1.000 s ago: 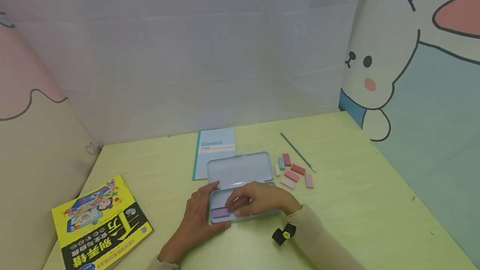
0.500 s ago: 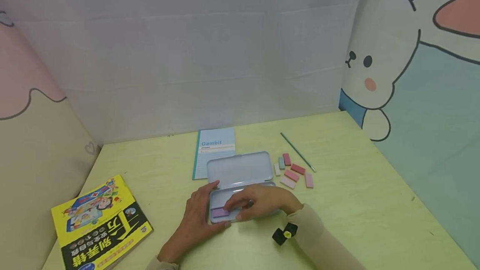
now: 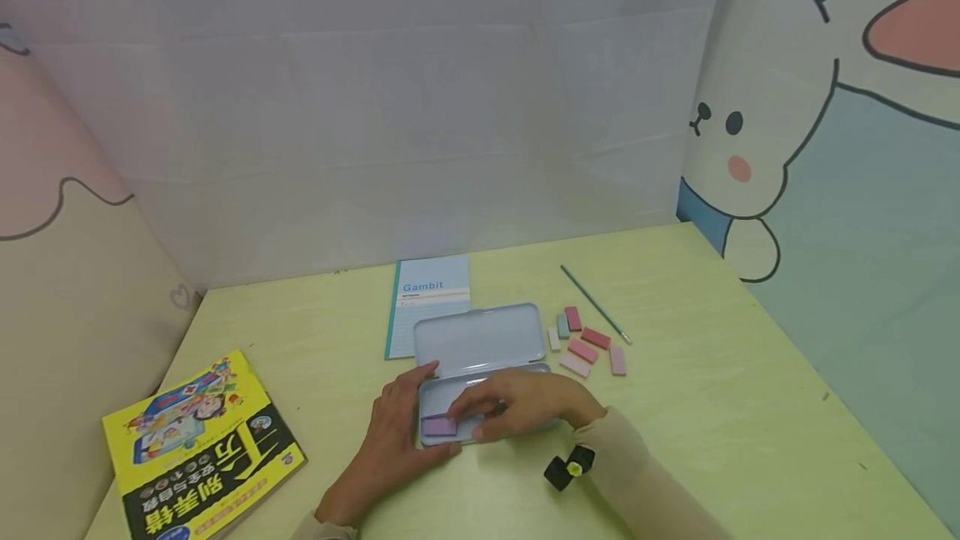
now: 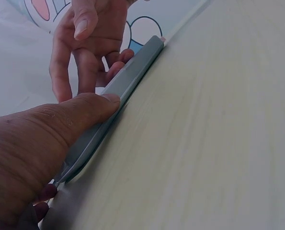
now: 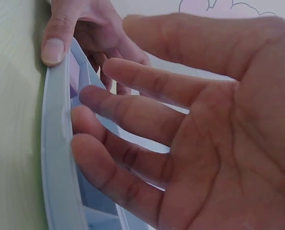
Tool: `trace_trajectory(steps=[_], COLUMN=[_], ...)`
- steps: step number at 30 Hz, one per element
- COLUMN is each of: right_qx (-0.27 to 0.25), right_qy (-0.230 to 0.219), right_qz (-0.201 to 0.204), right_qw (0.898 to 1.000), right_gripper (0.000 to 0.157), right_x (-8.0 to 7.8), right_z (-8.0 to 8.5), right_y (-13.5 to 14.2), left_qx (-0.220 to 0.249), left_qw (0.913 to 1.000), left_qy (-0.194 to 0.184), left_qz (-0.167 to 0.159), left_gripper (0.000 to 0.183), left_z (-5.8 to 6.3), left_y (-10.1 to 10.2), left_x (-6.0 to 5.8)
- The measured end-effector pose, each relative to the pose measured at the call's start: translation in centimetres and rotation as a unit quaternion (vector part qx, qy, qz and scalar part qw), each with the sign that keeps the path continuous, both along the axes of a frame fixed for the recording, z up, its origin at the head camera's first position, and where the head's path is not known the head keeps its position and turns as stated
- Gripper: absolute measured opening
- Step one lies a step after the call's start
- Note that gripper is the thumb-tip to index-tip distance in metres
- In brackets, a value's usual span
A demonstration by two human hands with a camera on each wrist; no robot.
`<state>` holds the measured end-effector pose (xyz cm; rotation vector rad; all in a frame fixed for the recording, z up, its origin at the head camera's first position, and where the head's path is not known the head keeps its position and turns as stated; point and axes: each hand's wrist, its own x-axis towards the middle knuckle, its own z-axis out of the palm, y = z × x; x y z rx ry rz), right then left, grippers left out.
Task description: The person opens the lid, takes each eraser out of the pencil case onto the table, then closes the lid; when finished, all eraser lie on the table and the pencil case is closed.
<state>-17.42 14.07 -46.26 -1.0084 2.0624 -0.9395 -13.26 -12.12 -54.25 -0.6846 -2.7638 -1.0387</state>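
A light blue hinged case [image 3: 480, 340] lies with its lid folded back. A flat purple block [image 3: 439, 426] sits in its near left compartment. My left hand [image 3: 397, 427] grips the case's left end, its thumb on the near rim. In the left wrist view the thumb [image 4: 92, 105] presses that rim from above. My right hand [image 3: 517, 402] reaches over the case's interior, fingertips at the purple block's right end. In the right wrist view its fingers [image 5: 137, 108] are loosely bent with nothing between them. The hand hides much of the tray's middle and right.
Right of the case lie several small pink, red, white and teal blocks [image 3: 582, 351]. A green pencil [image 3: 596, 304] lies behind them. A blue notebook [image 3: 431, 294] lies partly under the lid. A thick yellow and black book [image 3: 202, 448] lies at the table's left.
My right hand's fingertips have shifted slightly left, onto the right end of the purple block, then stayed there. The left hand and the case have not moved.
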Motion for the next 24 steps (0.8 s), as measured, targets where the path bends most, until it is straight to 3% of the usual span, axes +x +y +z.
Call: trace_trajectory(steps=[6,13,17,20,24], right_qx=[-0.007,-0.046,-0.064,-0.084,-0.093], right_qy=[0.033,-0.002,-0.072,-0.134,-0.117], right_qz=[0.034,0.044,0.017,-0.019,-0.077], right_qw=[0.999,0.998,0.995,0.987,0.986], right_gripper=[0.044,0.044,0.043,0.043,0.036], right_x=[0.1,0.0,0.2,0.4,0.5], right_z=[0.2,0.0,-0.1,-0.2,-0.8], right_y=[-0.4,-0.5,-0.6,-0.7,-1.2], left_qx=[-0.003,0.003,0.005,0.006,0.006], left_qw=[1.0,1.0,1.0,1.0,1.0], left_qy=[0.005,0.009,0.008,0.008,0.005], left_qz=[0.001,-0.002,-0.001,-0.001,-0.002], left_gripper=[0.117,0.117,0.116,0.116,0.116], left_z=[0.0,0.2,0.2,0.2,0.2], left_y=[0.0,0.0,0.0,0.1,0.1], left_x=[-0.1,0.0,0.0,0.1,0.1])
